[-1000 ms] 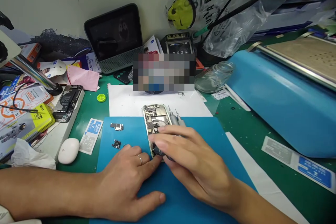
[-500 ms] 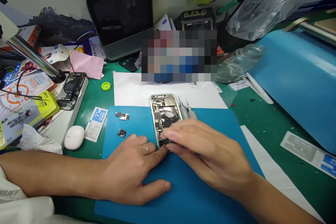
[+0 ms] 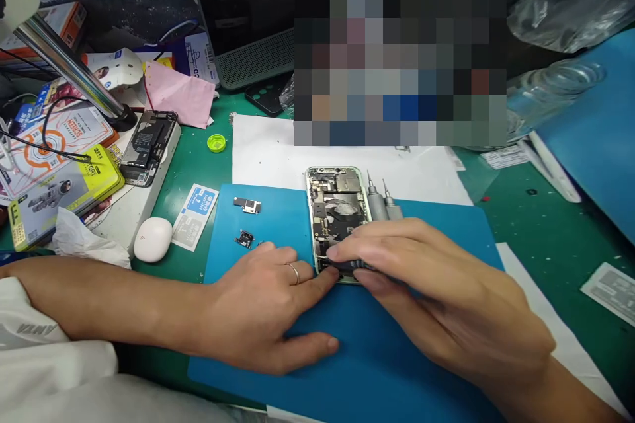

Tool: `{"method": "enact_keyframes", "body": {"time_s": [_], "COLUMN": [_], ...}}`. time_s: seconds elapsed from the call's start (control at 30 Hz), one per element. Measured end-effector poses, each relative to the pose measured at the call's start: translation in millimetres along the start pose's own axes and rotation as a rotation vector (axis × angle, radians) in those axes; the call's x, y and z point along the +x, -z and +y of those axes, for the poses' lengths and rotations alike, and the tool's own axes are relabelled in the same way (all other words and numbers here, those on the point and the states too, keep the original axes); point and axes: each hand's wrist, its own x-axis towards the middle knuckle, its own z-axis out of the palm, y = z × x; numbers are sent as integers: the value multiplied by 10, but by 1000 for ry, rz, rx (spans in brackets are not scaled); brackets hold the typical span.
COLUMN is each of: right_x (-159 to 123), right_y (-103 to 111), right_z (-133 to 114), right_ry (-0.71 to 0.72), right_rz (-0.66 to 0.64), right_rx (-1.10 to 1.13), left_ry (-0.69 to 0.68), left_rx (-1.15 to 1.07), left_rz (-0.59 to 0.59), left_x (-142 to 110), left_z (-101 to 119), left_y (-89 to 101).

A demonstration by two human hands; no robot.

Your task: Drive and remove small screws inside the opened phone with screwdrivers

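An opened phone (image 3: 335, 208) with its circuit boards showing lies on a blue mat (image 3: 377, 357). My left hand (image 3: 270, 307), a ring on one finger, rests flat on the mat with fingers spread, its fingertips against the phone's lower left edge. My right hand (image 3: 436, 294) covers the phone's lower end, thumb and fingers pinched on a small dark tool (image 3: 350, 266) whose shape I cannot make out. Two grey screwdrivers (image 3: 380, 201) lie beside the phone's right edge. Two small removed parts (image 3: 247, 221) sit on the mat to the left.
A white sheet (image 3: 268, 155) lies behind the mat. At left are a second opened phone (image 3: 149, 145) on a white box, a white earbud case (image 3: 153, 239), a yellow tin (image 3: 59, 195) and a lamp arm (image 3: 69, 69). A glass jar (image 3: 550, 96) and blue machine (image 3: 600, 125) stand right.
The view has closed in and tilted down, so the phone and hands appear larger. Both hands stay at the phone's lower end, the right one shifted slightly.
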Motion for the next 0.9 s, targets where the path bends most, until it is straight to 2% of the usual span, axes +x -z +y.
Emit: {"method": "enact_keyframes", "body": {"time_s": [0.23,0.4,0.5,0.57,0.6,0.63,0.73,0.9], "right_x": [28,-1,-84,-137,-155,-167,-175,-176], "right_y": [-60,29,127,188,218,249,345,418], "right_z": [-19,-58,-35,22,59,100,220,354], "right_ry": [-1,-6,-92,-175,-248,-308,-560,-800], "right_rz": [22,101,286,531,562,535,342,164], "right_rx": [-19,-110,-217,-337,-399,-472,-619,-620], "left_ry": [27,58,98,106,110,116,138,165], "left_rx": [-23,-39,-32,-46,-50,-54,-62,-83], "left_rz": [-39,-35,-36,-48,-48,-46,-52,-76], "left_x": [13,-5,-23,-30,-33,-34,-35,-26], "left_z": [7,18,13,10,11,13,25,36], "left_y": [19,46,59,68,73,77,86,100]}}
